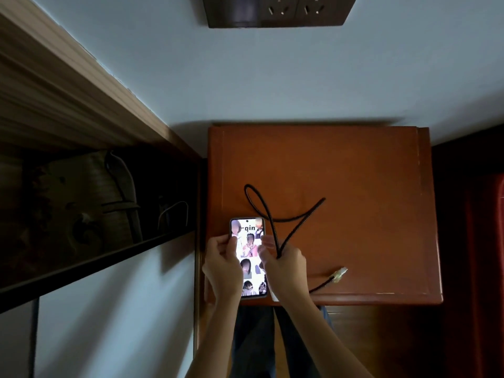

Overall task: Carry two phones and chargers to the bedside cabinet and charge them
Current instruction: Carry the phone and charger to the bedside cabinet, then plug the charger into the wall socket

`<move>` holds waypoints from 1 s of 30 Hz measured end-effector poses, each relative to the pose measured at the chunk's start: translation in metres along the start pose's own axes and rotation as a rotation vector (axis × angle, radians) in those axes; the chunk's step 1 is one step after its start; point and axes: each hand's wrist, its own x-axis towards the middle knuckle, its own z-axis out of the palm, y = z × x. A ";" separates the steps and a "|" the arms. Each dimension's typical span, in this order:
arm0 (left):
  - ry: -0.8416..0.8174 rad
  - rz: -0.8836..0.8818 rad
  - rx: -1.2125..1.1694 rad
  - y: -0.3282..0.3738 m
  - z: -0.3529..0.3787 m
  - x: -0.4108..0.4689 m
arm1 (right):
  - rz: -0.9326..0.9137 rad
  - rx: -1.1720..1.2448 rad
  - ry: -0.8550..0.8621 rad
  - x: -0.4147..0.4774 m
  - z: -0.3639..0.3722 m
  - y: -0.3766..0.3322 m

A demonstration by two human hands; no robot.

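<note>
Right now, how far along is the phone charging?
Done: one phone and a black braided cable are at the bedside cabinet. In hand: left hand grips the phone, right hand the cable. Left: wall socket shows nothing plugged in; no second phone in view.

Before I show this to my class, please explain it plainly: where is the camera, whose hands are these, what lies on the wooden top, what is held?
No machine here: a person works with bare hands, and the one picture comes from a camera worn on their head, looking down. The wooden top is a bedside cabinet, with a wall socket panel above it. The left hand holds a phone with a lit screen at the cabinet's front left. The right hand grips a black cable that loops across the top; its plug end lies near the front edge. Only one phone shows.
</note>
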 end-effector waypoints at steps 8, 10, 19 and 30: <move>-0.014 0.104 0.058 0.009 0.003 0.002 | -0.089 0.005 0.084 0.007 -0.013 0.003; -0.008 0.099 0.080 0.008 0.002 -0.001 | -0.071 0.017 0.074 0.011 -0.020 0.004; -0.015 0.215 0.064 0.003 -0.007 -0.022 | -0.012 0.030 0.068 0.025 -0.054 0.008; -0.285 0.261 0.453 0.005 0.040 -0.067 | -0.049 -0.045 0.373 0.000 -0.074 0.019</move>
